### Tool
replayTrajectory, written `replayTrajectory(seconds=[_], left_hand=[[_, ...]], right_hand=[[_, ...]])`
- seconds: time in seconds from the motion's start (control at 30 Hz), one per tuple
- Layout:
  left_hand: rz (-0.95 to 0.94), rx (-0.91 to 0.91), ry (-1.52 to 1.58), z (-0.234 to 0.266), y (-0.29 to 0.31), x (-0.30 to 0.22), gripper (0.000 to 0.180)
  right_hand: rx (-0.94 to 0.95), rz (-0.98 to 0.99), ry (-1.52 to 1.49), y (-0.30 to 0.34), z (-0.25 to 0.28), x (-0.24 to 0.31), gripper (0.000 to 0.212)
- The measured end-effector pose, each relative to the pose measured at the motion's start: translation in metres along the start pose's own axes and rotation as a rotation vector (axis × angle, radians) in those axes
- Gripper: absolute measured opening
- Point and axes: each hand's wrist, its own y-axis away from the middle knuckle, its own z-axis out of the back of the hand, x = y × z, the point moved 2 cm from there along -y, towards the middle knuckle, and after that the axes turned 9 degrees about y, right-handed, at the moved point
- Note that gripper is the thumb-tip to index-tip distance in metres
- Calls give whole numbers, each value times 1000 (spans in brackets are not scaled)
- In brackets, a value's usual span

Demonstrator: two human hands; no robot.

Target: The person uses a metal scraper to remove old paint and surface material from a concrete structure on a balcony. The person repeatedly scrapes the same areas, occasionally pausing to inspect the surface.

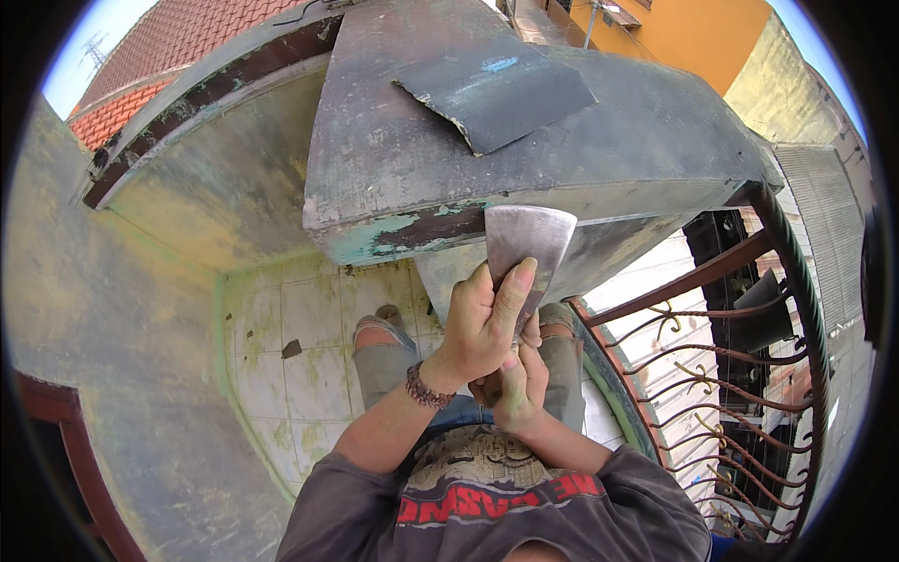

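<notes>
**Scraper [529, 239] held at the edge of a peeling ledge [403, 178]**

The left hand [479, 323] has its grip closed around the lower part of the scraper, with the thumb laid along the metal. The right hand [520, 389] sits just below, nearer the body, its grip also closed on the tool; the fingers hide most of the handle. The scraper's broad, flared end points away from the person and overlaps the ledge's front edge in view. Whether it touches there, I cannot tell.

Turquoise paint flakes along that front edge around a dark brown patch. On the ledge's grey top lies a dark sheet [506, 98] with a ragged near edge and a light blue streak.

A beaded bracelet [428, 386] circles the left wrist. The person wears a dark shirt [365, 510] with red lettering, and ripped trousers [384, 365]. Below, the pale tiled floor [314, 314] is stained green, and a small brown chip [291, 348] lies on it. A weathered wall [122, 281] rises on the left; a curled metal railing [782, 244] runs along the right.
</notes>
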Motion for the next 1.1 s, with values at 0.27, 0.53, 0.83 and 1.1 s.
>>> replayTrajectory(seconds=[0.27,0.53,0.83,1.1], left_hand=[[14,4,-31,3,2,5,24],[125,-42,222,11,12,25,18],[158,228,931,-10,23,48,18],[260,144,496,-15,33,58,14]], right_hand=[[-27,42,-30,3,2,-10,37],[39,-73,22,7,43,5,30],[-289,354,-93,-2,124,89,41],[293,744,-364,-75,68,162,49]])
